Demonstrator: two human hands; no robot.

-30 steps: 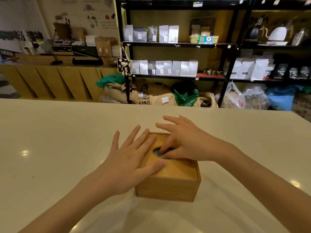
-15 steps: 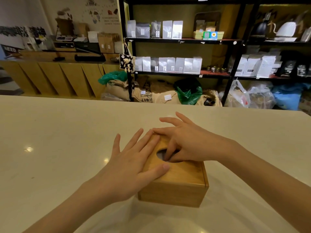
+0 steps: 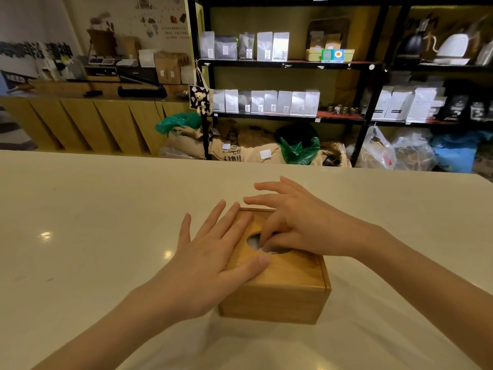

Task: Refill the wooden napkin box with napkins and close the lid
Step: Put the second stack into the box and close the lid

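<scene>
counter [image 3: 93,222]: pale, glossy | black shelving [image 3: 293,64] at 12 o'clock: silver pouches [image 3: 266,102] | burlap sacks [image 3: 240,148] under it | white kettle [image 3: 453,46] at 1 o'clock | wooden cabinet [image 3: 80,121] at 10 o'clock

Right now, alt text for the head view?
Two bare hands rest on a closed wooden napkin box on a pale counter: the left hand lies flat on the lid, the right hand dips fingertips into its round opening. Shelves of pouches stand behind.
</scene>
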